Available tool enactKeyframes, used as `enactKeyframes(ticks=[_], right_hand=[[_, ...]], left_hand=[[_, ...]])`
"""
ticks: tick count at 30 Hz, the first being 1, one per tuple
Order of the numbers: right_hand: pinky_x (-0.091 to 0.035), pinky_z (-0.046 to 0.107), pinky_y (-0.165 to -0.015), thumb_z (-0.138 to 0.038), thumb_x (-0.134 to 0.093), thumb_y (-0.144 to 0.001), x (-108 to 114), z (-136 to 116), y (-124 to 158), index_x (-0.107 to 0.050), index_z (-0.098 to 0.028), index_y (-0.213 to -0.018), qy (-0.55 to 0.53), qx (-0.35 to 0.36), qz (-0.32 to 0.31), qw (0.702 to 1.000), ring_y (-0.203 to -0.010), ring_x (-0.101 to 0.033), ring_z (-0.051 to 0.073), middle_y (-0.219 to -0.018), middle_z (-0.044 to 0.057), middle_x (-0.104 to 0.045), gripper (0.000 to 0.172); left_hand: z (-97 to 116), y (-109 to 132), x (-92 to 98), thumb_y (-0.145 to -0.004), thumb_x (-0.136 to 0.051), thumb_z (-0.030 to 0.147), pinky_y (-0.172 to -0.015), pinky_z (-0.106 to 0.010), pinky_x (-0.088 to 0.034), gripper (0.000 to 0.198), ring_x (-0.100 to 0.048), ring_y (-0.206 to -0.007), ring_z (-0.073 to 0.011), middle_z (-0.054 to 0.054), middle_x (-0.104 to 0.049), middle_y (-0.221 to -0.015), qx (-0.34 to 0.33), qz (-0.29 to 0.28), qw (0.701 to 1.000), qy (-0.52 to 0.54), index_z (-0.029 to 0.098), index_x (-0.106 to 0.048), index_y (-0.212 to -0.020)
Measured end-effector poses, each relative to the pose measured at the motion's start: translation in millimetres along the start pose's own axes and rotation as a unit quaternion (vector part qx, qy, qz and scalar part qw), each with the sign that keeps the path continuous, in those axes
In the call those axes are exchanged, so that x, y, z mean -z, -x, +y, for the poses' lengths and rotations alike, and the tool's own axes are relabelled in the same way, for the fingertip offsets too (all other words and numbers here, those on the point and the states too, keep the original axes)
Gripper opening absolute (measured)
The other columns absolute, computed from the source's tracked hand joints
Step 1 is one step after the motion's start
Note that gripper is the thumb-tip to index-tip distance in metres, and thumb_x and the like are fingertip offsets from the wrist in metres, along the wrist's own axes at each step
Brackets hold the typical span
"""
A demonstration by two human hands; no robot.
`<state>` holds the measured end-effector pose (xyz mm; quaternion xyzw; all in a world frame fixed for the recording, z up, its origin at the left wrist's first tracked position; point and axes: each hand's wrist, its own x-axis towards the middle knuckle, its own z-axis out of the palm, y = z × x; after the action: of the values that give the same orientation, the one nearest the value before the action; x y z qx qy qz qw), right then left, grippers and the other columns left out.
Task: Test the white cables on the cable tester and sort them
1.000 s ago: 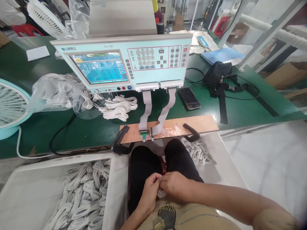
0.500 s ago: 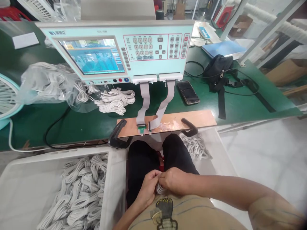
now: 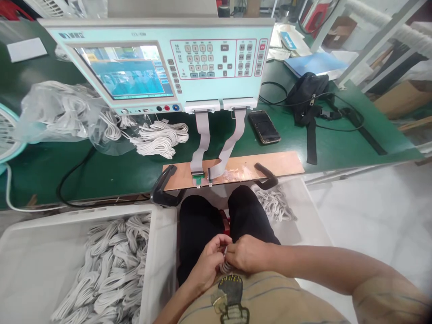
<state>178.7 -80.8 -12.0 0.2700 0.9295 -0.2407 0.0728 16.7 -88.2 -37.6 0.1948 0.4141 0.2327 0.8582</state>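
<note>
My left hand [image 3: 209,261] and my right hand [image 3: 248,254] meet over my lap, both closed on a small coiled white cable [image 3: 224,266] that shows between them. My knees in black trousers lie just beyond the hands. A wooden board [image 3: 270,164] with two black handles lies at the table's front edge, and two grey ribbon cables [image 3: 202,141] run from it up to the pale blue test machine [image 3: 162,63].
A white bin [image 3: 33,252] with several coiled white cables stands at my left. Another white bin [image 3: 303,211] with a few coils is at my right. On the green table lie loose cable coils [image 3: 158,139], a plastic bag of cables [image 3: 64,114], a phone [image 3: 264,127] and a black bag [image 3: 308,96].
The view has tilted down slightly, so the machine and table sit higher in the picture. My hands stay together on the coil and have shifted only a little.
</note>
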Motion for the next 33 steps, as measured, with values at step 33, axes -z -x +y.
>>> enactKeyframes(ticks=[33], right_hand=[[-0.033, 0.018, -0.054, -0.026, -0.048, -0.079, 8.6, 38.9, -56.1, -0.047, -0.012, -0.067, -0.467, -0.254, 0.446, 0.720, -0.056, -0.039, 0.007, -0.060, -0.001, -0.044, 0.018]], left_hand=[[44.0, -34.5, 20.1, -0.080, -0.053, 0.038, -0.065, -0.021, -0.040, 0.026, -0.049, -0.072, -0.0123, -0.003, -0.056, -0.079, -0.241, 0.127, 0.941, -0.200, 0.013, -0.058, -0.087]])
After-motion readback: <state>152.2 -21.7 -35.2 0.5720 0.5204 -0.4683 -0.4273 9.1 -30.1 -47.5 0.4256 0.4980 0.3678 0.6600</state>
